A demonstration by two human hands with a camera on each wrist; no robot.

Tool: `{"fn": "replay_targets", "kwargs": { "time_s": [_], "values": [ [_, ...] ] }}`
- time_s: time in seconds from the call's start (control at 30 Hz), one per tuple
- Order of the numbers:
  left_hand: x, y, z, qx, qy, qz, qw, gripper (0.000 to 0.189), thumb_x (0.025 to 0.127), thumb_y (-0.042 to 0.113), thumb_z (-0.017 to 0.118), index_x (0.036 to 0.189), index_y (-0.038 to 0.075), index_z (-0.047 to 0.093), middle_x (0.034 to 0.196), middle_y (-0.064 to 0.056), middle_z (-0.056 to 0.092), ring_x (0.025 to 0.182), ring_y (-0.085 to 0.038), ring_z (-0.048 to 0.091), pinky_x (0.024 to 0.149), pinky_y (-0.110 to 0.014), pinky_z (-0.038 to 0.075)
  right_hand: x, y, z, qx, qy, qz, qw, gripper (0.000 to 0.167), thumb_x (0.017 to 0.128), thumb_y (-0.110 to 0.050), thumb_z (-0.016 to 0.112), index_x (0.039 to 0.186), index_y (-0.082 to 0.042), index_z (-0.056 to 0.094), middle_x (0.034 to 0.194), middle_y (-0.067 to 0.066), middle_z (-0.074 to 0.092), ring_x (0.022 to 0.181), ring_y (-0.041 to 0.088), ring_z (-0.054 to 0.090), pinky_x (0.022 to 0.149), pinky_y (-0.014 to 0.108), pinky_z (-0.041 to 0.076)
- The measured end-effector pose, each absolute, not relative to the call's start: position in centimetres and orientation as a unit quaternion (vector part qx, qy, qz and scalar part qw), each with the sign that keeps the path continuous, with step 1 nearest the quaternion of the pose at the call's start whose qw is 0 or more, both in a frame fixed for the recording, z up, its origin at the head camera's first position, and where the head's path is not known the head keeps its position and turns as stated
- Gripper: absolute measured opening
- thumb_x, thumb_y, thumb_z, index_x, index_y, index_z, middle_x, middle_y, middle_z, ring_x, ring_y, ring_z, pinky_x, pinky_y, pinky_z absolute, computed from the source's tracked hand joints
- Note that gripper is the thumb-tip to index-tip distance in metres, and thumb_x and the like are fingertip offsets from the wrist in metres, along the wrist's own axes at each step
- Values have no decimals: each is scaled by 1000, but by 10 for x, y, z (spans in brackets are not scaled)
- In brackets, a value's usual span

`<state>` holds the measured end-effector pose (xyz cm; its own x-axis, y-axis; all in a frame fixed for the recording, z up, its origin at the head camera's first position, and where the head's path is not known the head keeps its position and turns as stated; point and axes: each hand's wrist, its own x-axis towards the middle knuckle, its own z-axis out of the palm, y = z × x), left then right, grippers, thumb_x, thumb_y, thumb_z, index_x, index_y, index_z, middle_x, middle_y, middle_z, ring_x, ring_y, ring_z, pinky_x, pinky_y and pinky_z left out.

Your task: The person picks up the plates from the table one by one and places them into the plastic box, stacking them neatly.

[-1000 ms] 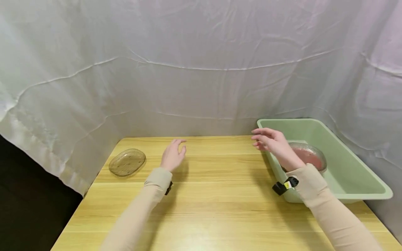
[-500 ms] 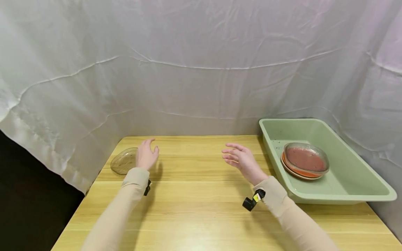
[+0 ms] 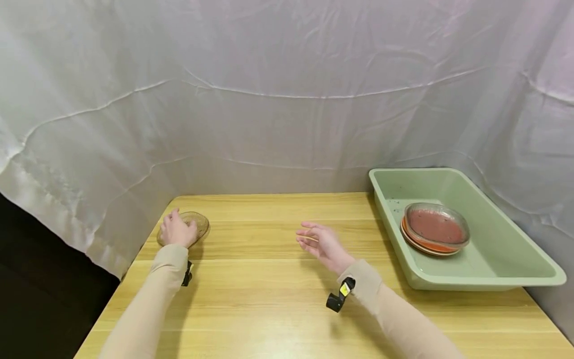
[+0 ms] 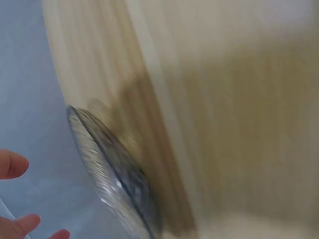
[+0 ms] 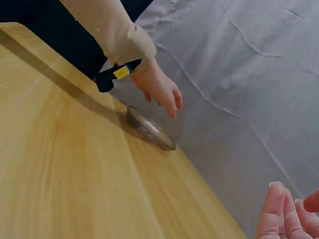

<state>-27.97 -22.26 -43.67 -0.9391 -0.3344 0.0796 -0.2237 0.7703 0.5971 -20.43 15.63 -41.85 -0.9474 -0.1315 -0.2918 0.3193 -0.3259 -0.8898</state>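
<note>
A clear, oval glass dish lies on the left part of the wooden table. My left hand hovers over it and hides part of it in the head view. From the right wrist view, that hand stands a little above the dish, with a gap between them. The fingers are loosely bent and apart from the dish in the left wrist view. Over the middle of the table, my right hand holds nothing; its fingers are relaxed.
At the right stands a green plastic basin. Inside it sits a stack of dishes: a clear glass dish on top, with orange and pale ones beneath. A grey curtain hangs behind the table.
My left hand has moved left, from beside the glass dish to over it. My right hand has come away from above the basin, leftward to the middle of the table.
</note>
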Motion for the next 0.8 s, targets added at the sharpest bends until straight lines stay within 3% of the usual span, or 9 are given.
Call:
{"fn": "replay_targets", "kwargs": {
  "time_s": [0.13, 0.37, 0.63, 0.8],
  "values": [
    [-276, -233, -439, 172, -937, -296, 64, 77, 96, 33, 48, 157, -3, 18, 152, -39, 30, 140, -58, 29, 112, -70, 32, -203, 148, -426, 88, 567, -806, 146, 51, 95, 3, 45, 147, 5, 42, 130, 22, 58, 94, 16, 64, 80, 19, 57],
    [-270, -243, -449, 182, -939, -291, 25, 81, 96, 37, 50, 152, -11, 19, 146, -47, 29, 136, -63, 29, 110, -71, 34, -202, 145, -435, 87, 574, -800, 152, 54, 94, 3, 45, 148, 6, 41, 138, 28, 53, 95, 16, 64, 81, 19, 56],
    [-270, -249, -455, 179, -937, -301, 6, 79, 95, 36, 54, 150, -13, 23, 146, -44, 33, 135, -60, 33, 108, -71, 36, -200, 139, -434, 83, 573, -800, 157, 52, 94, 3, 48, 146, 5, 44, 133, 25, 57, 96, 17, 64, 90, 24, 56],
    [-268, -246, -458, 168, -937, -305, 5, 80, 94, 33, 56, 150, -13, 23, 145, -44, 35, 135, -59, 35, 111, -69, 35, -198, 137, -434, 80, 575, -798, 160, 49, 94, 2, 48, 143, 2, 48, 137, 28, 54, 97, 19, 63, 87, 23, 56]
  ]
}}
